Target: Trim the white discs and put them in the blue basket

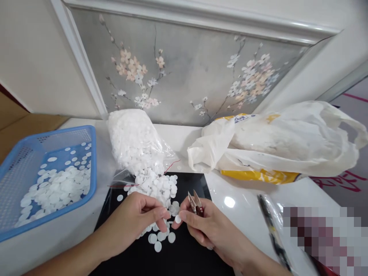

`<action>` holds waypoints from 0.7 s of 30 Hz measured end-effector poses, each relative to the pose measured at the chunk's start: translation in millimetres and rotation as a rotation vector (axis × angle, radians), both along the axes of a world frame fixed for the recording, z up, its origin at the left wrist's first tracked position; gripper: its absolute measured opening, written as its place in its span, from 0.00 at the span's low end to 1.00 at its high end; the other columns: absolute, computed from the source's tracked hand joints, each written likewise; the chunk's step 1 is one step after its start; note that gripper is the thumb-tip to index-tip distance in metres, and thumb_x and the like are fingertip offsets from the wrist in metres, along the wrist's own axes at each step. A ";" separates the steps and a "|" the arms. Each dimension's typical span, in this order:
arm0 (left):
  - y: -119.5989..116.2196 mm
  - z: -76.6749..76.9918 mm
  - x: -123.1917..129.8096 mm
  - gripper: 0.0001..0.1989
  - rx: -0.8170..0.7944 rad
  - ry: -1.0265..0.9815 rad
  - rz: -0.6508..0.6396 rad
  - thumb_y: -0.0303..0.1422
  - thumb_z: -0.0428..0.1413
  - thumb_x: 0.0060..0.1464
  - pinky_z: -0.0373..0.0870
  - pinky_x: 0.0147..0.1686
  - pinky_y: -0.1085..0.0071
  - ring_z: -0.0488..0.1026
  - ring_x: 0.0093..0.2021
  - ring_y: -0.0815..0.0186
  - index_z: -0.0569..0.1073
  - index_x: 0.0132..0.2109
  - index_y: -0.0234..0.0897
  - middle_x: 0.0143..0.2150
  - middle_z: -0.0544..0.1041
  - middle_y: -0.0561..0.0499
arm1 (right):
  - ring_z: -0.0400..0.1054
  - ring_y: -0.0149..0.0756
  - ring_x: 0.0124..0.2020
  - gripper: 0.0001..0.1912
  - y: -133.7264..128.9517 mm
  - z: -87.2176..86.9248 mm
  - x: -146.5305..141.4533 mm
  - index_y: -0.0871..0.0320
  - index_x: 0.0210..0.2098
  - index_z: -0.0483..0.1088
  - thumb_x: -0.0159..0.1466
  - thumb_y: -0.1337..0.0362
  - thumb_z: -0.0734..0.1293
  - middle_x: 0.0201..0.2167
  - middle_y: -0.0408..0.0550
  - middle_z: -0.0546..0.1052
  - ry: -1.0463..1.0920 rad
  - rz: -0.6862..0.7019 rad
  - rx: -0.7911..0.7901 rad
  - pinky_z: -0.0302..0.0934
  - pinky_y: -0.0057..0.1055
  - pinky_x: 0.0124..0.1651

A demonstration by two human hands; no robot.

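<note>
My right hand (207, 226) keeps a pair of small thread snips (196, 204) in its curled fingers, blades pointing up and apart. Between its thumb and index finger is a round white disc (178, 219). Close by on the left, my left hand (146, 214) is closed in a pinch; a bit of white shows at its fingertips, too small to make out. Beneath both hands a loose heap of white discs (156, 188) lies on a black board (178, 260). The heap spills from the mouth of a clear plastic bag (132, 140) full of discs.
At the left stands a blue plastic basket (92, 165) with many white discs (61, 188) inside. A white and yellow carrier bag (276, 138) lies at the back right. A dark pen-like item (273, 230) in clear wrapping is at the right. A flowered panel (186, 73) rises behind.
</note>
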State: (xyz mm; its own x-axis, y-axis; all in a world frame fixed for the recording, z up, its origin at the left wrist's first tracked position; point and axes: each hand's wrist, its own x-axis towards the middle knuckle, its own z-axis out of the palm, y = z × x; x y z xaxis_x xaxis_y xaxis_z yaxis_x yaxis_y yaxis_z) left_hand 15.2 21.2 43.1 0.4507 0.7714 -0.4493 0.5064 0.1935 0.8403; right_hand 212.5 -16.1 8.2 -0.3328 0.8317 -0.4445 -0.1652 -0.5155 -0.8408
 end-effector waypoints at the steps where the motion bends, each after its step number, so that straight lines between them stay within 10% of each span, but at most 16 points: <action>1: 0.1 1.2 0.6 0.22 0.006 0.010 0.004 0.47 0.52 0.55 0.46 0.20 0.74 0.52 0.18 0.72 0.80 0.28 0.35 0.17 0.67 0.57 | 0.46 0.18 0.12 0.16 -0.1 0.0 0.0 0.58 0.30 0.63 0.59 0.53 0.70 0.23 0.42 0.76 -0.013 0.004 0.008 0.35 0.21 0.14; 6: 1.0 7.4 1.5 0.18 0.089 0.105 0.007 0.44 0.51 0.58 0.51 0.20 0.75 0.57 0.18 0.72 0.79 0.36 0.38 0.22 0.72 0.57 | 0.56 0.22 0.15 0.15 3.9 -0.2 4.6 0.58 0.31 0.66 0.57 0.55 0.71 0.22 0.42 0.75 -0.120 -0.035 0.050 0.41 0.20 0.14; 16: -14.9 -29.0 11.1 0.08 1.084 0.618 -0.479 0.25 0.56 0.57 0.57 0.24 0.70 0.74 0.26 0.64 0.76 0.31 0.38 0.30 0.75 0.52 | 0.74 0.37 0.28 0.18 10.8 -5.5 14.2 0.60 0.35 0.71 0.57 0.51 0.70 0.27 0.47 0.77 -0.117 -0.109 0.085 0.57 0.22 0.16; 21: -19.0 -34.3 14.3 0.05 1.240 0.652 -0.520 0.24 0.58 0.54 0.59 0.22 0.68 0.74 0.24 0.63 0.76 0.33 0.38 0.29 0.75 0.52 | 0.76 0.39 0.31 0.17 11.5 -5.5 13.8 0.60 0.33 0.71 0.57 0.51 0.70 0.27 0.46 0.75 -0.100 -0.082 0.090 0.60 0.21 0.17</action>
